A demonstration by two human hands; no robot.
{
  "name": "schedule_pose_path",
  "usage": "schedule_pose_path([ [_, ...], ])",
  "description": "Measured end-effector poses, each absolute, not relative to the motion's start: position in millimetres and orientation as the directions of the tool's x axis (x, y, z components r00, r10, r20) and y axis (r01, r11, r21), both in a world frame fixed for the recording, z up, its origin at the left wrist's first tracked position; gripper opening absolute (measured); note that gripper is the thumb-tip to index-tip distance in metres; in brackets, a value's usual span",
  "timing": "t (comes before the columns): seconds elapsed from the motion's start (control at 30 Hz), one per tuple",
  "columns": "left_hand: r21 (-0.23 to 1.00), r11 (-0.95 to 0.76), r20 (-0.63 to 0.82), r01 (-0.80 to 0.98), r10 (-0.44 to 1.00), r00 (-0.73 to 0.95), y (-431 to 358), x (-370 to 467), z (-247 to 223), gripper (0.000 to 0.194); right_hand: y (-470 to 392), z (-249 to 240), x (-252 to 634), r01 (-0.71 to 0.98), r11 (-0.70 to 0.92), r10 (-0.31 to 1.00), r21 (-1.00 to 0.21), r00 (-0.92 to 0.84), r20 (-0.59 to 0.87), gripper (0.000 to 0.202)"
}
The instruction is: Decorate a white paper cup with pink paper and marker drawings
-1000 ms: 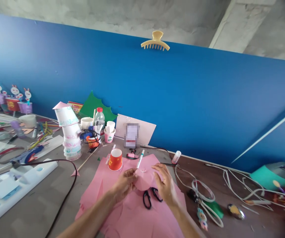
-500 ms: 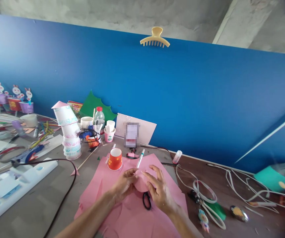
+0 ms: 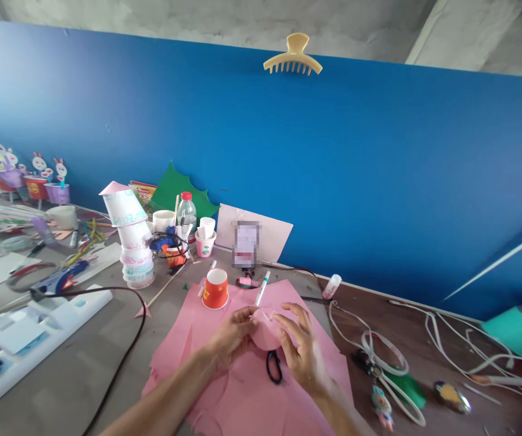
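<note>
While left fingers [image 3: 244, 313] pinch pink paper [image 3: 266, 336], right fingers [image 3: 292, 327] spread loosely beside; pink cup [image 3: 205, 247] holds white items [image 3: 206, 229].

No words or numbers can be read with certainty. Toward seven o'clock, the nearer red cup [image 3: 215, 292] bears yellow marks too small to make out; nearer the middle, the card [image 3: 246, 242] is pixelated over. At nine o'clock, the packet [image 3: 145, 192] carries blurred print. Between four and five, the white tube [image 3: 332, 287] has an illegible label.
</note>
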State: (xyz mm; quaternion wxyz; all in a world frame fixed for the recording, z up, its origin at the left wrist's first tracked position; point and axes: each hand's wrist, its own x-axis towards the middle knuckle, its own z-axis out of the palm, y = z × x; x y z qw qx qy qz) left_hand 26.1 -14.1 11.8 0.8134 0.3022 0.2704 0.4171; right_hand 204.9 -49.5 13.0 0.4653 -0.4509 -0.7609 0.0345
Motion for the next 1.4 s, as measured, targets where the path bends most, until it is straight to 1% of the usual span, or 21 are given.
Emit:
schedule_pose_path([
  [0.17, 0.723, 0.460, -0.183, -0.516, 0.847, 0.499, -16.7, 26.8, 15.9, 0.036, -54.4, 15.7, 195.1, 0.660, 0.624, 0.703, -0.418, -0.241, 0.669, 0.034],
  [0.23, 0.727, 0.452, -0.176, -0.517, 0.850, 0.497, -17.1, 26.9, 17.2, 0.036, -56.2, 15.9, 192.3, 0.655, 0.635, 0.700, -0.410, -0.263, 0.664, 0.034],
  [0.3, 0.729, 0.450, -0.176, -0.516, 0.852, 0.494, -16.8, 26.9, 17.6, 0.036, -56.8, 15.2, 191.7, 0.642, 0.636, 0.704, -0.428, -0.257, 0.662, 0.030],
  [0.37, 0.729, 0.446, -0.178, -0.519, 0.856, 0.486, -16.0, 27.1, 16.7, 0.036, -55.3, 13.5, 193.5, 0.620, 0.609, 0.722, -0.495, -0.174, 0.670, 0.027],
  [0.43, 0.733, 0.440, -0.176, -0.519, 0.859, 0.480, -15.1, 27.3, 14.8, 0.036, -51.8, 11.7, 197.0, 0.585, 0.526, 0.764, -0.618, -0.005, 0.646, 0.024],
  [0.5, 0.740, 0.441, -0.182, -0.508, 0.858, 0.480, -14.9, 27.7, 13.2, 0.037, -47.8, 10.5, 200.4, 0.512, 0.412, 0.821, -0.753, 0.150, 0.551, 0.023],
  [0.53, 0.741, 0.449, -0.191, -0.499, 0.854, 0.484, -15.1, 28.0, 12.9, 0.038, -46.2, 10.5, 201.4, 0.470, 0.358, 0.854, -0.807, 0.186, 0.486, 0.024],
  [0.57, 0.741, 0.460, -0.202, -0.490, 0.848, 0.490, -15.5, 28.3, 13.0, 0.040, -45.0, 10.8, 201.8, 0.433, 0.306, 0.888, -0.848, 0.193, 0.418, 0.026],
  [0.63, 0.741, 0.472, -0.216, -0.477, 0.841, 0.496, -16.9, 29.2, 14.5, 0.042, -44.1, 12.0, 200.6, 0.392, 0.228, 0.936, -0.891, 0.162, 0.311, 0.028],
  [0.7, 0.753, 0.461, -0.215, -0.469, 0.847, 0.487, -18.4, 30.3, 16.7, 0.043, -44.5, 13.2, 197.7, 0.390, 0.186, 0.958, -0.902, 0.134, 0.255, 0.028],
  [0.8, 0.782, 0.427, -0.208, -0.453, 0.865, 0.456, -19.6, 32.4, 17.5, 0.043, -45.6, 13.2, 194.1, 0.394, 0.173, 0.963, -0.903, 0.125, 0.239, 0.029],
  [0.93, 0.821, 0.397, -0.233, -0.411, 0.889, 0.393, -18.7, 35.1, 12.1, 0.050, -47.8, 12.3, 192.8, 0.395, 0.169, 0.963, -0.903, 0.129, 0.237, 0.027],
  [1.03, 0.843, 0.377, -0.232, -0.385, 0.899, 0.371, -17.4, 36.1, 8.3, 0.055, -51.4, 13.4, 192.0, 0.421, 0.229, 0.949, -0.878, 0.104, 0.297, 0.024],
  [1.17, 0.892, 0.316, -0.200, -0.323, 0.917, 0.345, -16.1, 35.3, 5.7, 0.057, -56.2, 12.3, 190.6, 0.487, 0.419, 0.879, -0.767, -0.005, 0.477, 0.018],
  [1.27, 0.939, 0.241, -0.156, -0.244, 0.934, 0.321, -15.5, 34.5, 3.3, 0.053, -57.1, 8.5, 191.1, 0.544, 0.515, 0.814, -0.662, -0.069, 0.577, 0.013],
  [1.4, 0.980, 0.144, -0.091, -0.138, 0.938, 0.336, -15.8, 35.0, 1.2, 0.043, -55.3, 6.6, 193.8, 0.587, 0.627, 0.718, -0.512, -0.180, 0.672, 0.017],
])
